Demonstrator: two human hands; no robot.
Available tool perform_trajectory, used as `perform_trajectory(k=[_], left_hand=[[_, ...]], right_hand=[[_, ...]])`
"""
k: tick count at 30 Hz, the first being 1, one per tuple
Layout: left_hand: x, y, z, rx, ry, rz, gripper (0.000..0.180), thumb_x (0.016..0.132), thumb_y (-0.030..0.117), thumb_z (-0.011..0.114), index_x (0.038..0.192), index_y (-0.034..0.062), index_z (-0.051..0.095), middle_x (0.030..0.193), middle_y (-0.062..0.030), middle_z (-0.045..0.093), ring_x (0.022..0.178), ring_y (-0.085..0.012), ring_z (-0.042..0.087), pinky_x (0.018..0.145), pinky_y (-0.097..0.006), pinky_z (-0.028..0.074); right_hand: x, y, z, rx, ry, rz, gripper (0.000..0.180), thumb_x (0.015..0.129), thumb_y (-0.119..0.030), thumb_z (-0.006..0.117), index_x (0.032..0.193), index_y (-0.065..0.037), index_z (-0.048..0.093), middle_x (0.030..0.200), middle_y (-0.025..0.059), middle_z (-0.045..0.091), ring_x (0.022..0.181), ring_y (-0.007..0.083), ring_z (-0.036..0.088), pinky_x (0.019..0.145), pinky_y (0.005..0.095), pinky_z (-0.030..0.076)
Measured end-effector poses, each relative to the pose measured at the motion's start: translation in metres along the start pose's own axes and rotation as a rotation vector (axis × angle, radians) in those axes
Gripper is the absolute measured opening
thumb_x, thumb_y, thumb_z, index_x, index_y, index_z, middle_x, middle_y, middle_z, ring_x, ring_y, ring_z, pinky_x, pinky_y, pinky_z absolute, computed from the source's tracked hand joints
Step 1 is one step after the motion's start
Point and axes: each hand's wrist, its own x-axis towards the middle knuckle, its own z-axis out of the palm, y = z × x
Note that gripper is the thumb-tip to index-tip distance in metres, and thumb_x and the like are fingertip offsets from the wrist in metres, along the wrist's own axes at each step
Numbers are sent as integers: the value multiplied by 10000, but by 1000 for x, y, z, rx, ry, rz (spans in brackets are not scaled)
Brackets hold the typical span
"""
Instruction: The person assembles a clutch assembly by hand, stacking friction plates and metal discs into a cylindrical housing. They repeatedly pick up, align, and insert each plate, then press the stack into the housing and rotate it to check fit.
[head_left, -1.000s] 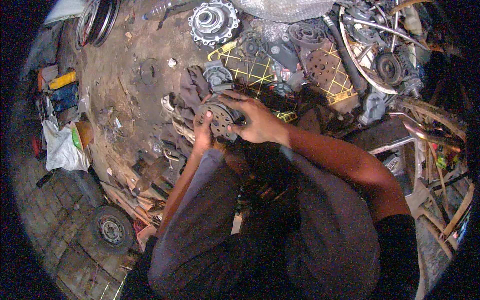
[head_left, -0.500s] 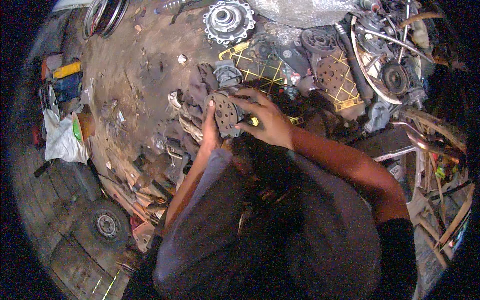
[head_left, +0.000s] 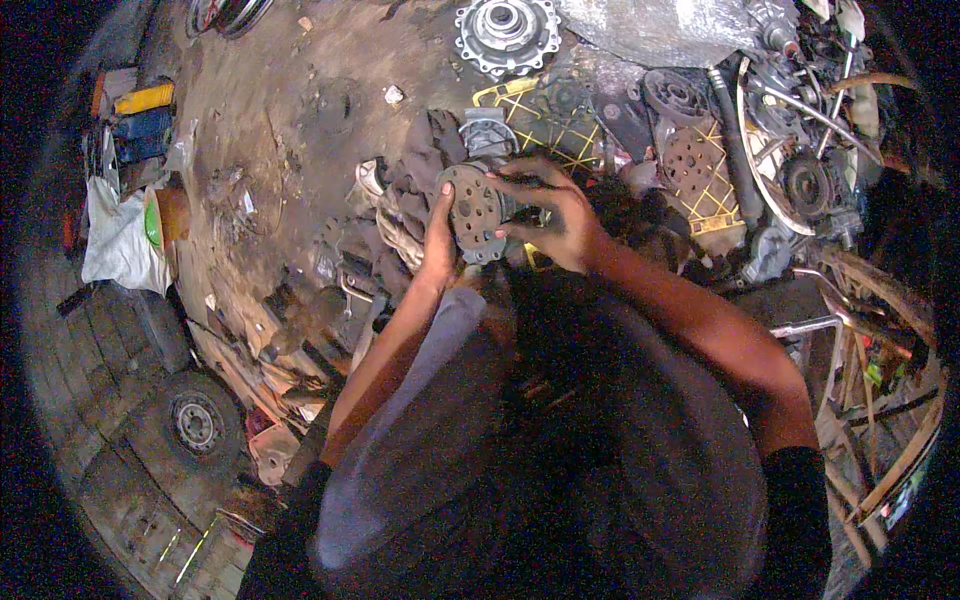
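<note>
A round, dull metal disc (head_left: 474, 212) with several drilled holes is held up in front of my knees, its flat face toward me. My left hand (head_left: 440, 238) grips its left side, the thumb lying on the face and the fingers hidden behind. At the right edge, my right hand (head_left: 562, 222) is curled, with thumb and forefinger on the rim. Just beyond the disc, a grey curved metal part (head_left: 488, 135) sits beside dark crumpled cloth (head_left: 430, 145).
Ahead lie a toothed metal hub (head_left: 508, 35) and a yellow lattice crate (head_left: 520, 100). Metal parts and a curved pale rim (head_left: 745, 130) crowd the right. Leftward are a white sack (head_left: 120, 240), a wheel with a tyre (head_left: 195, 422) and an open-ended wrench (head_left: 352, 290).
My view has shifted, so the surroundings sit further right and higher in front. Both hands stay at the disc, whose face now shows a little more fully.
</note>
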Motion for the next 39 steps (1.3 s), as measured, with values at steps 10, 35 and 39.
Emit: perform_trajectory(k=[10,35,39], left_hand=[[-2,7,4,-2,22,-55,600,933,569,491,1322,112,504,1198,-91,612,1027,-253,617,876,-390,531],[-5,-2,21,543,-31,264,752,870,292,695,1483,87,310,1376,-126,490,1270,-234,454,1068,-351,351],[-9,2,31,589,-64,254,891,801,96,758,1517,99,228,1440,-117,419,1324,-228,394,1096,-359,325]], right_hand=[[9,2,5,-61,47,14,671,729,-186,809,1347,-123,556,1290,145,533,1210,302,513,1057,401,383],[-5,29,-19,420,-21,454,559,834,-205,753,1326,-37,549,1317,140,581,1230,243,527,1063,364,387],[-4,22,-23,405,7,552,555,871,-182,692,1371,-35,504,1338,115,566,1240,211,502,1072,337,355]])
